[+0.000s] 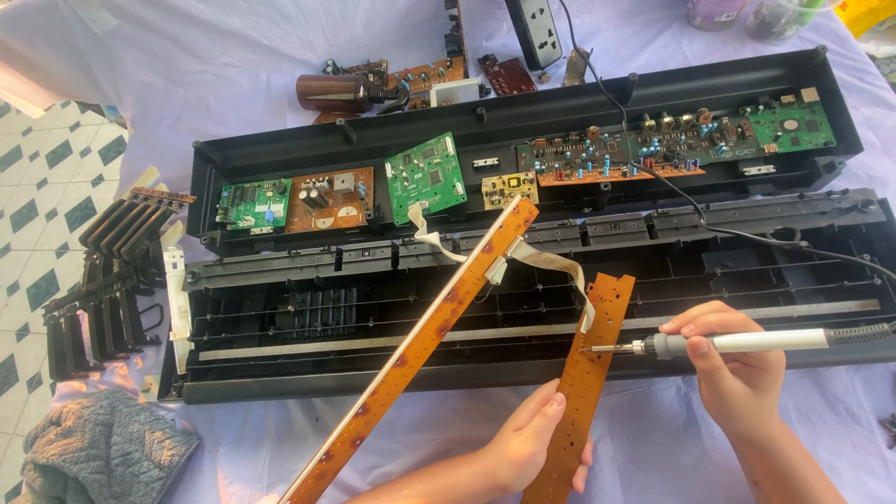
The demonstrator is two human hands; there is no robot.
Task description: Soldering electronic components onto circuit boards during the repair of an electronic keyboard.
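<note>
While left hand (523, 448) grips the circuit strip (588, 392), right hand (733, 369) clasps the soldering iron (737, 343).

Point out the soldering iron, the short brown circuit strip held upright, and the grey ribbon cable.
White-handled soldering iron (747, 342), head view: middle of the white handle.
Short brown circuit strip (588, 392), head view: bare middle of the board.
Flat grey ribbon cable (560, 266), head view: the arched span between the two strips.
</note>
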